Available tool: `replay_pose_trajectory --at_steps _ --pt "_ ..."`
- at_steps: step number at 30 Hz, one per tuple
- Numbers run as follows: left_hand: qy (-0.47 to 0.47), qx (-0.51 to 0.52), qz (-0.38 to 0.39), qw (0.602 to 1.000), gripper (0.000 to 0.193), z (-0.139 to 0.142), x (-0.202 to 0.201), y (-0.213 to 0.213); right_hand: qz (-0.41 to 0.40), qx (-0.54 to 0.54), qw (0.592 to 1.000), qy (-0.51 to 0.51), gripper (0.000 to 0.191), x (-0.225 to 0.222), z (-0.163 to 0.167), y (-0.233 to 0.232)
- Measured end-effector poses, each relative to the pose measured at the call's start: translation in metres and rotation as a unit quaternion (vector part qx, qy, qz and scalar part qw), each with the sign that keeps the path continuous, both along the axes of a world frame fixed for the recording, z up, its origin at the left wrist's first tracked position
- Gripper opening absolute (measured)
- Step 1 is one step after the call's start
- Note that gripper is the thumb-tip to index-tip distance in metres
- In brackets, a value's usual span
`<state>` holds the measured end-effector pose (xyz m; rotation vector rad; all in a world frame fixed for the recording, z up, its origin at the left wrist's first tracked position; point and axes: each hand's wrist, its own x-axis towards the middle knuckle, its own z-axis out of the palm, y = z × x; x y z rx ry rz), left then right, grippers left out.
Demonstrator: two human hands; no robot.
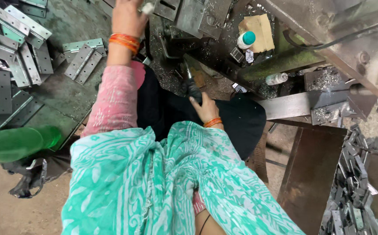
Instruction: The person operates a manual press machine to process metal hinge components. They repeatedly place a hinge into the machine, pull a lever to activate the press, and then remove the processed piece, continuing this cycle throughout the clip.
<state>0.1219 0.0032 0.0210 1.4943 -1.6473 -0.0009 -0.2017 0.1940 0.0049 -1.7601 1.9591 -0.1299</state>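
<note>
Top centre, the left hand (127, 17) pinches a small metal piece (147, 8); the right hand (204, 109) grips a dark lever handle (192, 87). A white bottle with a teal cap (245, 40) lies upper right on cardboard (258, 30); a green bottle (19, 142) lies at the left edge of the green tabletop (62, 93).

white bottle w/ teal cap (246, 40) far right, on tan cardboard (258, 30); green bottle (21, 142) lying near left.

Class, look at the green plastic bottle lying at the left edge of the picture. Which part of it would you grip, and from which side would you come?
Grip the green bottle around the middle of its body, coming down from above. It lies on its side, so the long rounded body faces up with free room, while its dark cap end runs off the left edge. The left hand and right hand are both busy elsewhere.
</note>
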Motion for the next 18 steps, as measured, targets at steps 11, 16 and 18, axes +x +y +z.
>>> replay_pose_trajectory --at_steps 11,16,18 --pt "-0.118 0.290 0.198 0.929 0.062 -0.105 0.103 0.157 0.007 -0.083 0.996 -0.022 0.055 0.007 0.035 -0.023" --pt "-0.112 0.252 0.210 0.938 0.044 -0.111 0.105 0.161 0.002 -0.068 0.997 -0.024 0.057 0.001 0.029 -0.023" --pt "-0.072 0.243 0.215 0.943 0.057 -0.109 0.105 0.155 0.008 -0.071 0.997 -0.026 0.058 -0.001 0.028 -0.024"
